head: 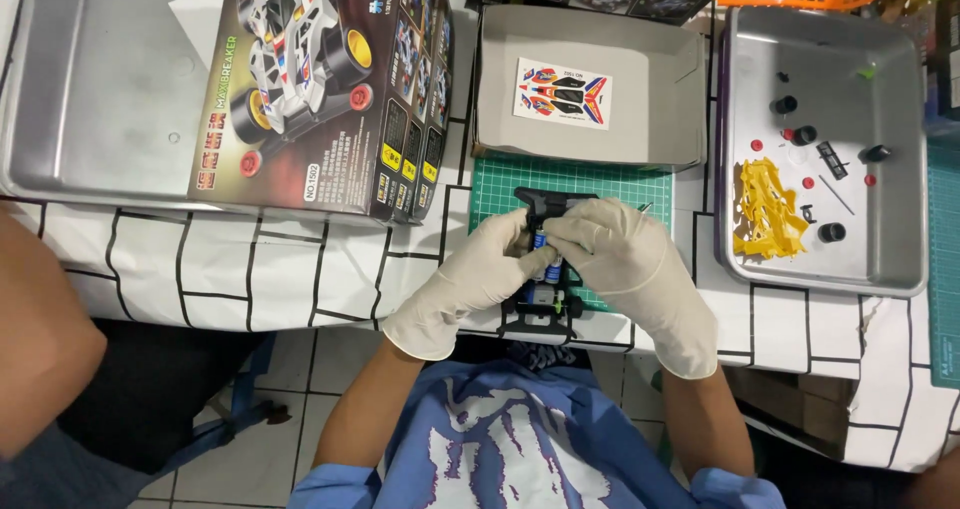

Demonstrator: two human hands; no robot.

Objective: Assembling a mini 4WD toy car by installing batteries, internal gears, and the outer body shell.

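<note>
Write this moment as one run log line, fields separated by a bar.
left hand: holds black toy car chassis | right hand: on chassis top | under: green cutting mat | parts tray: at right

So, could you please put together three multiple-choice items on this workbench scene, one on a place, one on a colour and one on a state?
1. Where does the sticker sheet lie?
A. In the open grey box tray
B. On the floor
C. In the orange basket

2. What colour is the plastic part frame in the metal tray at the right?
A. Blue
B. Yellow
C. White

3. How are the left hand and the right hand?
A. Bare and resting apart
B. One gloved, one bare
C. Both gloved and closed on the black toy car chassis

Answers: 1 A, the sheet sits flat inside the grey tray above the green cutting mat. 2 B, the frame is plainly yellow. 3 C, pale gloves cover both hands, which meet over the chassis.
</note>
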